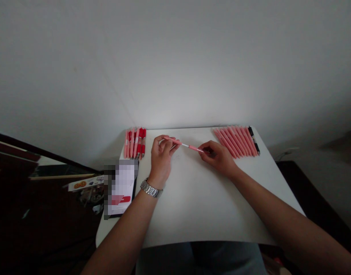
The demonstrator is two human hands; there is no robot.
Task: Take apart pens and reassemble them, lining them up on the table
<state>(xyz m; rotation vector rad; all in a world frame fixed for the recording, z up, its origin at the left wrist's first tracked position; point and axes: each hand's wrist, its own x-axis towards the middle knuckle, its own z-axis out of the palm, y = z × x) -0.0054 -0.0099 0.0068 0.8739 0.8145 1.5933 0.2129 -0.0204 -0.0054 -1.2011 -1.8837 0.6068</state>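
Above the middle of the white table, a pink pen stretches between my two hands, slightly tilted down to the right. A thin whitish length shows between its two pink parts; whether these are joined or drawn apart I cannot tell. My left hand, below a metal-band watch on the wrist, pinches the left pink part with fingers and thumb. The right end sits in the closed fingers of my right hand, which partly hide it.
Pink and red pens lie bunched at the back left. A row of pink pens lies at the back right, beside a black pen. A partly blurred tablet or phone rests at the left edge. A wall stands behind.
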